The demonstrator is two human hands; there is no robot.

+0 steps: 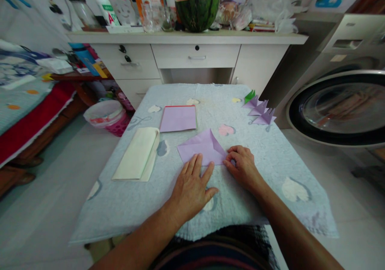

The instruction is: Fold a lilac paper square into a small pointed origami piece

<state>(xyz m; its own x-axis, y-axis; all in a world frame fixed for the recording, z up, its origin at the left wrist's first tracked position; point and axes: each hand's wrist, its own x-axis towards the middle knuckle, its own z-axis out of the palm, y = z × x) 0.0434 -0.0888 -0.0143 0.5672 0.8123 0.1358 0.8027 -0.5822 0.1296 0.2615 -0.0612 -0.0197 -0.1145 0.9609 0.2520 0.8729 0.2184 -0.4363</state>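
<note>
A partly folded sheet of purple origami paper (198, 146) lies on the cloth-covered table in front of me. My left hand (195, 184) rests with spread fingers on its lower edge, holding nothing. At the right corner of the sheet, my right hand (241, 164) pinches the paper between thumb and fingers. Beyond it sits a stack of square purple paper (178, 118) with a red edge at the top. To the left is a folded cream-coloured sheet or cloth (136, 156). Several folded purple paper pieces (261, 111) and a green one (249, 97) stand at the table's far right.
A white desk (198, 55) with drawers stands behind the table, bearing half a watermelon (197, 11), jars and plastic bags. A front-loading washing machine (339, 101) is on the right. To the left are a pink bin (116, 121) and a bed (30, 101).
</note>
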